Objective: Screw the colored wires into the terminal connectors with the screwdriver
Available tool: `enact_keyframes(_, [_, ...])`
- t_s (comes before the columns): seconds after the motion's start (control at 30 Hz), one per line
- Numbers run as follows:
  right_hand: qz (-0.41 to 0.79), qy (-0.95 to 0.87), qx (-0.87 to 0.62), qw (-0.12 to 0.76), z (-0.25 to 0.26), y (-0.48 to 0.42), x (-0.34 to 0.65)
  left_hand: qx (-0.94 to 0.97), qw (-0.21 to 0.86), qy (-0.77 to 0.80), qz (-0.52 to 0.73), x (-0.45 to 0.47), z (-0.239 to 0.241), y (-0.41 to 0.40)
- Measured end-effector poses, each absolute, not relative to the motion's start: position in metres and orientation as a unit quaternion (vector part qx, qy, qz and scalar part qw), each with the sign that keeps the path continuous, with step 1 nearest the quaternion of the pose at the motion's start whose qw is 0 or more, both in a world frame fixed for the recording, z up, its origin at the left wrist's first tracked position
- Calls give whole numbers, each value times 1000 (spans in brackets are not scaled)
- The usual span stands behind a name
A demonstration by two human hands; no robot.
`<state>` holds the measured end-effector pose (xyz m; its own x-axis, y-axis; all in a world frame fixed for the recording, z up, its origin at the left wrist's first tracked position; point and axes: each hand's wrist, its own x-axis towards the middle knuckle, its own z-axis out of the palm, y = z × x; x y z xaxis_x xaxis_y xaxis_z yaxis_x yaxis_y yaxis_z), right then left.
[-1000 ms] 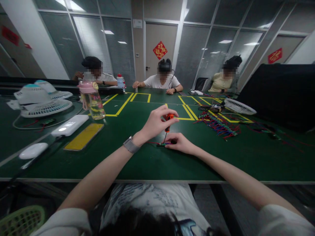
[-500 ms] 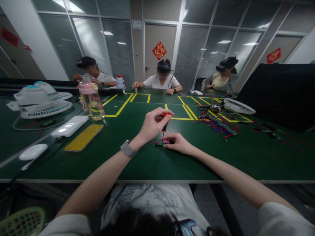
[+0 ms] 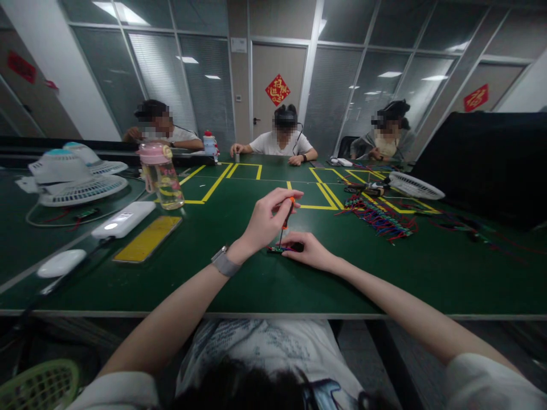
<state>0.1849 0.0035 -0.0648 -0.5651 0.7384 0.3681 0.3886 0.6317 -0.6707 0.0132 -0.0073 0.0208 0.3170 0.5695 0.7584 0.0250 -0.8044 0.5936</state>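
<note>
In the middle of the head view, my left hand [image 3: 270,215] is closed around the orange and black handle of a screwdriver [image 3: 288,218]. The screwdriver stands nearly upright, leaning slightly, its thin shaft running down to a small green circuit board [image 3: 276,249] on the table. My right hand [image 3: 311,249] rests on the tabletop and grips the right end of the board between thumb and fingers. Red and blue wires show beside the board near these fingers. Where exactly the tip meets the board is too small to make out.
On the green table [image 3: 239,290], a pink-lidded bottle [image 3: 161,179], a yellow phone-like slab [image 3: 147,239], a white power bank [image 3: 123,220] and white fans [image 3: 81,185] stand left. Wired boards [image 3: 380,216] lie right, near a black screen [image 3: 491,165]. Several people sit opposite.
The screwdriver's handle has turned and tilted slightly within my left hand, whose fingers have shifted a little. My right hand stays at the board. The view has moved very slightly.
</note>
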Motion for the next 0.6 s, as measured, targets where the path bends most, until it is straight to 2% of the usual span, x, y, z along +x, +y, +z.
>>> enact_keyframes(0.07, [259,-848,-333,321,-64,3,185,757,283,200,554,12,20,-5])
enact_keyframes(0.2, [247,-851,-329,326,-65,3,185,750,259,216,569,12,17,-1])
enact_keyframes(0.43, [239,-858,-316,326,-63,2,186,779,107,233,573,9,20,-6])
enact_keyframes(0.5, [243,-858,-317,322,-62,1,186,784,133,216,566,8,21,-6])
enact_keyframes(0.6, [244,-858,-323,316,-61,0,187,768,245,202,556,9,21,-5])
